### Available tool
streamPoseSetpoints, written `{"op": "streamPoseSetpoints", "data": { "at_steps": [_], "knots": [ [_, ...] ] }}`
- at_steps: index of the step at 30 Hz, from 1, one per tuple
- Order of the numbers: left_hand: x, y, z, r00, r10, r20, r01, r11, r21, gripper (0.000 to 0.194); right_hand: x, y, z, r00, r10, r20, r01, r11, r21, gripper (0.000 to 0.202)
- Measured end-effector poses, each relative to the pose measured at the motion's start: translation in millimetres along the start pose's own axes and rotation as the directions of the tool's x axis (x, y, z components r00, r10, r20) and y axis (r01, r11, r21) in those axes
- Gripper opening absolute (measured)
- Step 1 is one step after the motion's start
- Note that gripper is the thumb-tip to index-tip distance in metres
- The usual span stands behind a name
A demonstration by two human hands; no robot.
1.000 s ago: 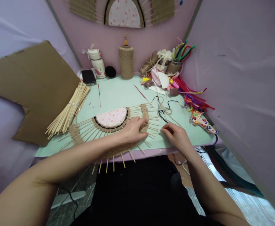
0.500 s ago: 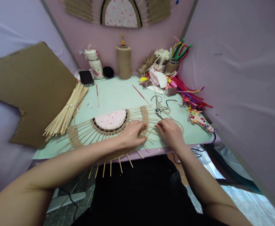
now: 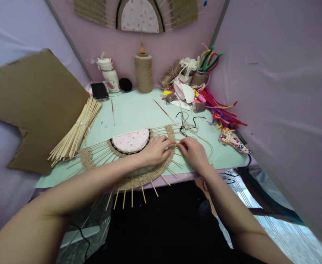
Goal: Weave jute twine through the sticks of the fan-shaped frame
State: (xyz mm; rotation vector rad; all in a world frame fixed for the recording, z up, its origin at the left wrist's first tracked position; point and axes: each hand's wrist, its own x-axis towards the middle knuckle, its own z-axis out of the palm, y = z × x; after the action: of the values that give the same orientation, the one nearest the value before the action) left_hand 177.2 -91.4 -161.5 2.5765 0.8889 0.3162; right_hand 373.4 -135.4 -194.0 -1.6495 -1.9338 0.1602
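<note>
The left hand [image 3: 159,149], fingers curled, rests on the fan-shaped twine weaving [image 3: 138,179]. Right of it, the right hand [image 3: 192,152] pinches at its sticks.

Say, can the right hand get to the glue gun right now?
Probably yes: the glue gun lies off to the right of the right hand, with only some loose twine on the tabletop between.

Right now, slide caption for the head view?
Left hand and right hand at the right side of a woven fan, a stick bundle to its left.
</note>
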Motion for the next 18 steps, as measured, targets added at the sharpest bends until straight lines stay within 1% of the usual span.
{"op": "streamPoseSetpoints", "data": {
  "at_steps": [3, 7, 10, 14, 18],
  "knots": [
    [5.5, -1.7, 1.4, 0.999, 0.025, 0.025, -0.024, 1.000, -0.019, 0.037, 1.1, 0.9, -1.3, 1.000, -0.005, 0.001, 0.005, 1.000, 0.026, 0.014],
    [4.9, -3.4, 3.8, 1.000, -0.018, 0.008, 0.018, 1.000, 0.009, 0.031, 1.8, 1.9, -2.5, 1.000, -0.015, 0.000, 0.015, 0.999, 0.035, 0.013],
    [3.0, -5.1, 5.3, 1.000, -0.008, -0.006, 0.008, 1.000, 0.023, 0.026, 1.9, 3.3, -3.4, 1.000, -0.010, -0.009, 0.011, 1.000, 0.018, 0.013],
    [0.6, -3.6, 6.5, 1.000, 0.027, -0.012, -0.026, 0.997, 0.078, 0.025, 1.6, 5.9, -4.8, 1.000, 0.013, -0.015, -0.013, 1.000, 0.014, 0.012],
    [-0.1, 1.3, 6.9, 1.000, -0.003, -0.018, 0.005, 0.989, 0.148, 0.028, 1.0, 8.7, -4.6, 0.998, 0.047, -0.032, -0.047, 0.999, -0.006, 0.012]
  ]
}}
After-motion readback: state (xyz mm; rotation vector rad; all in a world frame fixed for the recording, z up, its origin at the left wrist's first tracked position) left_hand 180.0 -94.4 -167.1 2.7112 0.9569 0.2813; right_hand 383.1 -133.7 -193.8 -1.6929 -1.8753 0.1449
